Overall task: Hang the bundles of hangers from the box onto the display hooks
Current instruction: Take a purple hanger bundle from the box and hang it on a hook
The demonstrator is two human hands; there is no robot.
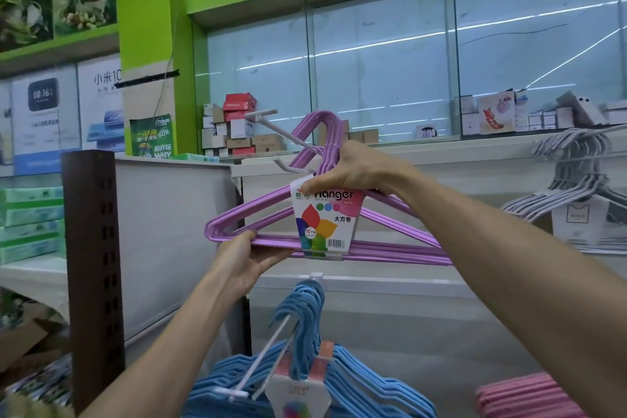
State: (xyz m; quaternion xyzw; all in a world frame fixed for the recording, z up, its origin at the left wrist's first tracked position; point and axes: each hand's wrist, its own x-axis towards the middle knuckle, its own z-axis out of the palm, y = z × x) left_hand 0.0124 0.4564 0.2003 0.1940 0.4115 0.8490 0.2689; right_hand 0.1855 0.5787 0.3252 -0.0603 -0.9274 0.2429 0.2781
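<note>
Our right hand (342,168) pinches the neck of the purple hanger bundle (390,244) at its label (324,220); our left hand (246,260) grips its bottom bars, fingers curled under. Just above the fingers, its hooks meet the white display hook (271,124). Below hang blue hangers (305,380); open wall lies between.

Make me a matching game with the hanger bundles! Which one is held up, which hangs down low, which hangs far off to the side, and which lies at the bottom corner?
Things:
1. purple bundle
2. blue bundle
3. grey bundle
4. pink bundle

Places:
A. lying at the bottom right
B. hanging at the far right
C. held in both hands by the upper hook
D. hanging on the lower hook

Pairs: 1-C, 2-D, 3-B, 4-A
</note>
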